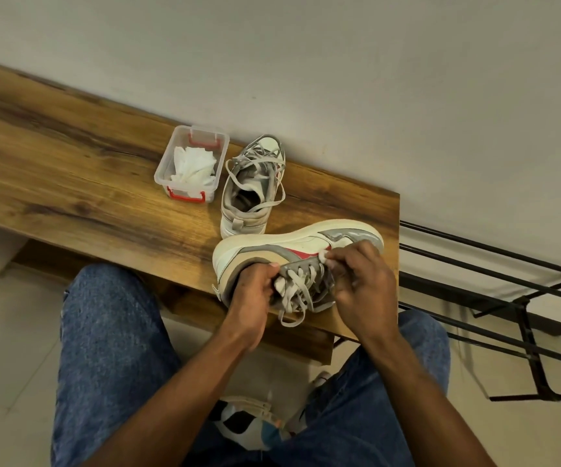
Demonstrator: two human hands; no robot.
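Note:
A white, grey and red sneaker [282,246] lies on its side at the near right corner of the wooden bench [80,176], sole toward the wall. My left hand [255,291] grips its collar and tongue at the heel end. My right hand [360,281] pinches a small white wipe [323,257] against the lace area near the eyelets. Loose grey laces [297,298] hang between both hands. The second sneaker [252,187] stands upright behind, unlaced, toe toward the wall.
A clear plastic box with red clips [192,163] holds white wipes beside the second sneaker. A black metal rack [508,298] stands right of the bench. My knees in blue jeans sit below, with shoes on the floor between them.

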